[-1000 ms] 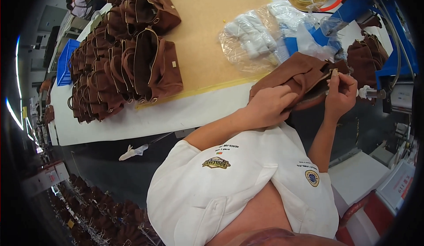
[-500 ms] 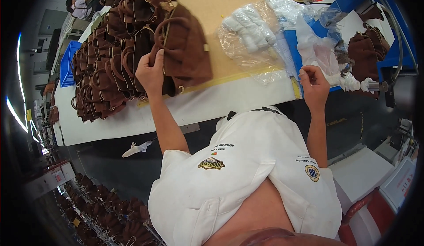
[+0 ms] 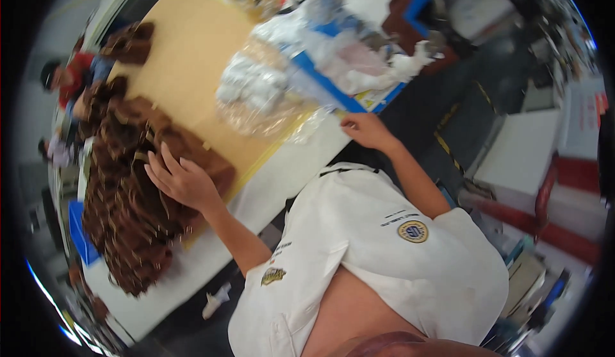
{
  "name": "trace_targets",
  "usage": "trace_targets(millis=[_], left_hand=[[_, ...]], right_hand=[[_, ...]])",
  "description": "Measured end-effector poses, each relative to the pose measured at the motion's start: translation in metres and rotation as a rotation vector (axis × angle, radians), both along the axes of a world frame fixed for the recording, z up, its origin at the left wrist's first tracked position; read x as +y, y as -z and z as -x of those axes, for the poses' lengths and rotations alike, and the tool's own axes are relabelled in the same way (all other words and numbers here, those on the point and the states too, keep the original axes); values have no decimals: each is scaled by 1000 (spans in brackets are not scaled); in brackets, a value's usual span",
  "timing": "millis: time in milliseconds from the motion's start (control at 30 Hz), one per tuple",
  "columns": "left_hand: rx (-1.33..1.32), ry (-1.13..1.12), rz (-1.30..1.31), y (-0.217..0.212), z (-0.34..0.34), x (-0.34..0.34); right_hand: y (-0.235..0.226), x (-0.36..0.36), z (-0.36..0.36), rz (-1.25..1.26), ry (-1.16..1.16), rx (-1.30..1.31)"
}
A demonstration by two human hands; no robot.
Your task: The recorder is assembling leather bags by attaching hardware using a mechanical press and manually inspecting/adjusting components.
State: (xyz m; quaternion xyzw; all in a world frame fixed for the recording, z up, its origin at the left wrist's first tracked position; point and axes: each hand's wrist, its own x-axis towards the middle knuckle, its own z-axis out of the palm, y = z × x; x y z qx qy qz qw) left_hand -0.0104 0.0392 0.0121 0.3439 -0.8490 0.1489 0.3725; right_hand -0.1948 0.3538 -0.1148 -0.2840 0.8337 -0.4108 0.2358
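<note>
Your head camera faces down past your chest, so wide that straight edges bend toward the dark rim. Your white shirt (image 3: 378,267) is close, across the lower middle; your left hand (image 3: 184,181), left of centre, and right hand (image 3: 371,131), right of centre, lie farther out over the worktable (image 3: 288,162).

A: Your white table (image 3: 296,166) carried a tan sheet (image 3: 186,49) across the frame's upper left.
B: And you had brown bags (image 3: 131,203) crowded along the frame's left, plus a clear plastic bundle (image 3: 253,85) near upper centre.
</note>
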Motion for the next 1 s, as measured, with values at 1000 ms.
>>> trace_targets(millis=[1000], left_hand=[[-104, 277, -945, 200, 90, 151]], right_hand=[[-90, 196, 409, 292, 483, 146]])
